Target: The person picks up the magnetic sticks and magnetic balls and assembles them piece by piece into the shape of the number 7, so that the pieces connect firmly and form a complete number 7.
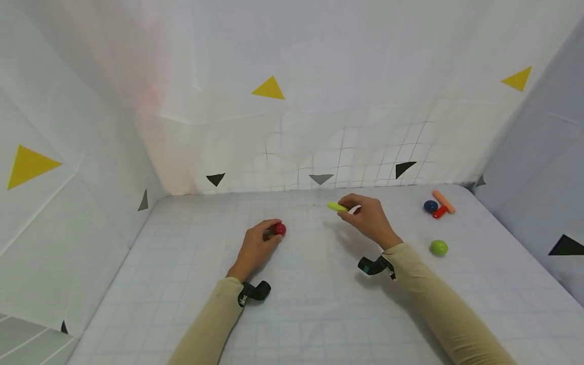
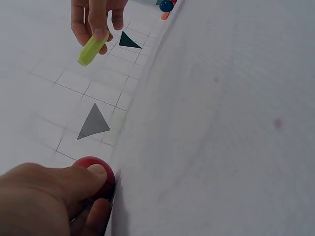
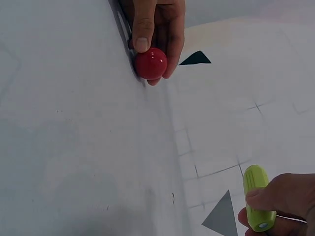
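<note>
On the left of the head view, my left hand (image 1: pixel 255 248) pinches a glossy red ball (image 1: pixel 280 229) between thumb and fingers, low at the white table. The left wrist view has the thumb on top of this ball (image 2: pixel 91 166). My right hand (image 1: pixel 368 218), farther right, holds a short lime-yellow stick (image 1: pixel 336 207) with ribbed sides above the table. In the right wrist view, the thumb lies across the yellow stick (image 3: pixel 256 182), which has rounded ends and a small pale spot on one end. Its exact kind is unclear.
At the table's far right lie a dark blue ball (image 1: pixel 431 206), a small red piece (image 1: pixel 440 212) and an orange stick (image 1: pixel 444 201). A green round thing (image 1: pixel 439 248) sits nearer. White sheet walls (image 1: pixel 319 61) with triangle markers stand behind and at both sides of the table (image 1: pixel 310 329).
</note>
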`<act>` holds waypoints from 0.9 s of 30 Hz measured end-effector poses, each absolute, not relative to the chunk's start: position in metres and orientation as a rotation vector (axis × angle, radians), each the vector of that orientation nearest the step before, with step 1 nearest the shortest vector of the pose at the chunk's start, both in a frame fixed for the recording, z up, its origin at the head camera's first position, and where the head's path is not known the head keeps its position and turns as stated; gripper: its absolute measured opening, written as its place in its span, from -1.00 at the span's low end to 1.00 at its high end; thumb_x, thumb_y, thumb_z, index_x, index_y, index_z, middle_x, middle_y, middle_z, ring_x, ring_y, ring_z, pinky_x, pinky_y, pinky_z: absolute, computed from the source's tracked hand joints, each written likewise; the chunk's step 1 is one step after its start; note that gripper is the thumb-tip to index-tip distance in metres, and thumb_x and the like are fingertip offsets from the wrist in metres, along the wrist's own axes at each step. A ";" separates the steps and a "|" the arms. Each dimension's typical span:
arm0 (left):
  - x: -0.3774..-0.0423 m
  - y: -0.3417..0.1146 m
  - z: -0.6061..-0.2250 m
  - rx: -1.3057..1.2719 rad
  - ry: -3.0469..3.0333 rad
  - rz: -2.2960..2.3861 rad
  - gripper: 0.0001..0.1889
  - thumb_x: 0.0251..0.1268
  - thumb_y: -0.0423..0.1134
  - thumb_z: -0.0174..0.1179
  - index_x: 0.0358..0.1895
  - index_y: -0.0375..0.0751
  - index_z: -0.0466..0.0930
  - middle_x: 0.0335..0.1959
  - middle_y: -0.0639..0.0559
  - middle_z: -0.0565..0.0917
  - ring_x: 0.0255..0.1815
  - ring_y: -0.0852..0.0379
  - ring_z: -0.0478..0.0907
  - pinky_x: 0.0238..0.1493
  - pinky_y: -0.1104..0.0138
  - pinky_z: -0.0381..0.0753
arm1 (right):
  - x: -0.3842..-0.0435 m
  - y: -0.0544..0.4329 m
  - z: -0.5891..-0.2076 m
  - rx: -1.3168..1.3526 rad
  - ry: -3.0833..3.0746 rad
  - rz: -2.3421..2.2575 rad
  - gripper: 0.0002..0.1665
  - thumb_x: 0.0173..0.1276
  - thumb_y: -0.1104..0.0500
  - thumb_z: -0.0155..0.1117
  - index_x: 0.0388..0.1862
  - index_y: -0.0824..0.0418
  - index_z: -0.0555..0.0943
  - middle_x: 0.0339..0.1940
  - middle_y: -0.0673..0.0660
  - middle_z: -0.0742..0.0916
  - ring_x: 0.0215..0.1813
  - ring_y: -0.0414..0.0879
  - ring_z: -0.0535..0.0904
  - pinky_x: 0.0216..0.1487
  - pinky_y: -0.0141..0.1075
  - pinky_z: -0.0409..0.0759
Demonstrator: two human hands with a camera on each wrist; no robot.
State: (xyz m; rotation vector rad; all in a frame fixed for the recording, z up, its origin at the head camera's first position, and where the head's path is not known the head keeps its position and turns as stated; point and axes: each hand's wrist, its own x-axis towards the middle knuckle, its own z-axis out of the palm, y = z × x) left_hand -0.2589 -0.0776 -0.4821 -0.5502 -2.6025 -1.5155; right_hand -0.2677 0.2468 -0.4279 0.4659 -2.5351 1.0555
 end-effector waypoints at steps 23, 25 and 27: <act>-0.259 -0.075 -0.479 -0.489 -2.643 -1.436 -0.58 0.42 -0.35 0.37 0.30 -0.09 0.63 0.10 -0.06 0.70 0.02 0.01 0.65 0.10 0.10 0.63 | -0.267 0.202 -0.433 0.583 -2.546 1.144 -0.77 0.28 0.31 0.56 -0.09 0.18 0.77 -0.16 0.01 0.81 -0.13 -0.07 0.67 -0.17 -0.13 0.64; -0.259 -0.075 -0.479 -0.489 -2.640 -1.423 -0.57 0.41 -0.34 0.38 0.30 -0.09 0.63 0.08 -0.07 0.70 0.01 0.01 0.64 0.08 0.09 0.63 | -0.267 0.198 -0.436 0.603 -2.553 1.152 -0.78 0.29 0.31 0.56 -0.09 0.17 0.77 -0.15 0.00 0.81 -0.13 -0.07 0.67 -0.18 -0.13 0.64; -0.259 -0.074 -0.480 -0.484 -2.639 -1.415 -0.57 0.40 -0.34 0.39 0.31 -0.09 0.63 0.05 -0.06 0.71 -0.01 0.02 0.64 0.07 0.10 0.62 | -0.267 0.194 -0.438 0.619 -2.567 1.161 -0.78 0.30 0.30 0.55 -0.10 0.17 0.77 -0.15 -0.01 0.81 -0.13 -0.09 0.67 -0.17 -0.15 0.64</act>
